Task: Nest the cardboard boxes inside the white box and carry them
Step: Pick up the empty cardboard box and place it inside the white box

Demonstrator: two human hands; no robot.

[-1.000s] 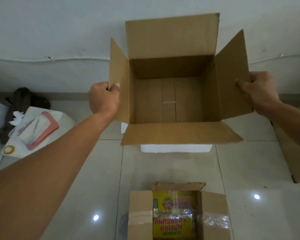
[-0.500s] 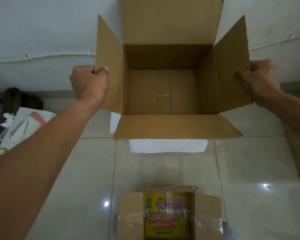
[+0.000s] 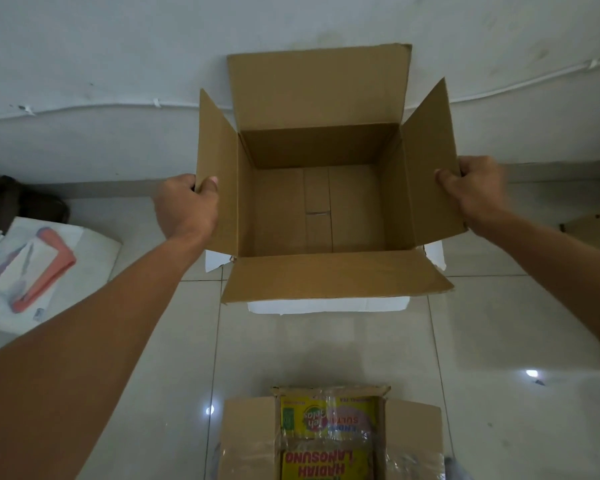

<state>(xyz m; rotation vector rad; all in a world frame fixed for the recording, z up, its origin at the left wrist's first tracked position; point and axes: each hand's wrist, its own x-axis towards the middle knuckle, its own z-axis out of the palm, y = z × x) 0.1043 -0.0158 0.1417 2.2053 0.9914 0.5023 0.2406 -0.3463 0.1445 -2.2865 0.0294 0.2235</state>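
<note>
The open cardboard box (image 3: pixel 319 209) sits lower than half a second ago, sunk into the white box (image 3: pixel 326 304), whose edges now show at the left, right and near sides. The left hand (image 3: pixel 187 209) is closed on the left flap, the right hand (image 3: pixel 471 192) on the right flap, both arms outstretched. A second, taped cardboard box (image 3: pixel 329 438) lies nearer on the tiled floor (image 3: pixel 499 341).

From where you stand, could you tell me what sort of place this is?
Probably a room in a home or a small storeroom: glossy tiled floor, a plain white wall with a thin cable clipped along it, and cardboard boxes about.
</note>
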